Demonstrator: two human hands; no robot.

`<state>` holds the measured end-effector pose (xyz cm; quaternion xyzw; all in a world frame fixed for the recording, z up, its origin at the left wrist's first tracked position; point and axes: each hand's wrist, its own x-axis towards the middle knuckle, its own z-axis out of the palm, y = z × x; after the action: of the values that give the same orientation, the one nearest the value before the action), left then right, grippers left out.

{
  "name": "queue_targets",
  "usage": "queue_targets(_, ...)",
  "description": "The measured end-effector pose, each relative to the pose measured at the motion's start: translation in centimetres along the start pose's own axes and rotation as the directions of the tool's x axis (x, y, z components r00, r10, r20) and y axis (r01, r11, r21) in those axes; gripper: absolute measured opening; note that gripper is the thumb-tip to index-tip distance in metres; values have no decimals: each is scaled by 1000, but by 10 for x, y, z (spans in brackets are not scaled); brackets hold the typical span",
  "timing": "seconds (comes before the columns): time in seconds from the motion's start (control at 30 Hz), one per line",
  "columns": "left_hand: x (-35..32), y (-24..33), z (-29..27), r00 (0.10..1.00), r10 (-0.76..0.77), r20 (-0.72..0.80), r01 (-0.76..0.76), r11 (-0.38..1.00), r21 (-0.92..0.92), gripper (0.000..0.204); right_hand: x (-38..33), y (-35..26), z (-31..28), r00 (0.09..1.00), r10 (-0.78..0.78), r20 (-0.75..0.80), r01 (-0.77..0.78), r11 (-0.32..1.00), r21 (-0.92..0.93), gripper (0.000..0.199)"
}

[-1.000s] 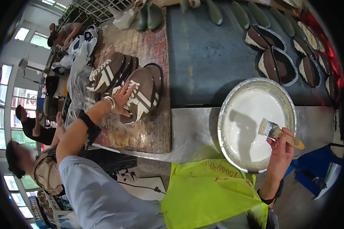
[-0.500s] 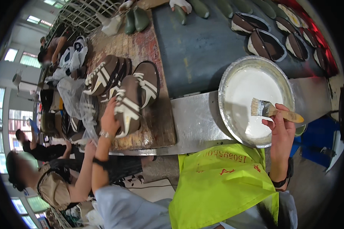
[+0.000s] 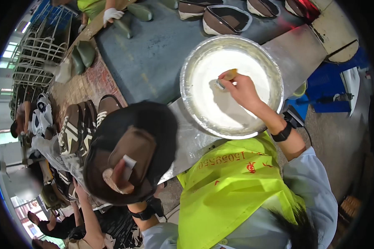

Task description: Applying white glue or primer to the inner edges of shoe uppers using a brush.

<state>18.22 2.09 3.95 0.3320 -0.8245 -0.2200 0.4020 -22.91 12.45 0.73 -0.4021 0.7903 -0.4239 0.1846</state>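
Note:
My left hand [image 3: 117, 179] is closed on a dark brown shoe upper [image 3: 104, 143], raised close to the camera; the thumb shows inside its opening, beside a small white label. The upper hides most of the hand. In my right hand [image 3: 243, 89] is a paintbrush [image 3: 232, 74] with a wooden handle, its bristles down in the white liquid [image 3: 241, 60]. That liquid fills a round metal basin [image 3: 186, 103]. Left of the raised upper, several brown shoe uppers [image 3: 72, 126] with white stripes and laces stand on a worn wooden board [image 3: 102, 81].
A dark belt [image 3: 149, 54] beyond the basin carries brown uppers [image 3: 226, 20] with pale lower edges and green shoe lasts [image 3: 140, 12]. A co-worker's white-gloved hand [image 3: 112, 15] is at the far side. Another person's arm [image 3: 89, 216] reaches near a clear plastic bag [image 3: 50, 147] at left.
My left hand has lifted a shoe upper off the board toward me. My right hand has lowered the brush into the white liquid. The view has shifted to the right.

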Motion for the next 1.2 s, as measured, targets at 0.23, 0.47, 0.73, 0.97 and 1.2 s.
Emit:
queue_targets(0.23,106,40,65,636,-244,732,715,544,-440,25,1,-8,-27,993,87,74,-105,955,279,18)
queue_targets(0.47,125,42,113,731,163,663,239,848,-472,25,-12,-39,-38,984,-98,147,2,837,547,13)
queue_targets(0.73,140,88,123,469,26,883,503,814,-292,23,4,-56,-33,965,-238,105,126,780,613,14)
queue_targets(0.97,135,52,119,566,256,784,315,812,-492,23,-1,-30,-44,989,-18,147,-90,713,695,17)
queue_targets(1.2,133,49,134,348,69,935,539,802,-259,17,-5,-50,-27,990,-28,139,-86,656,750,15)
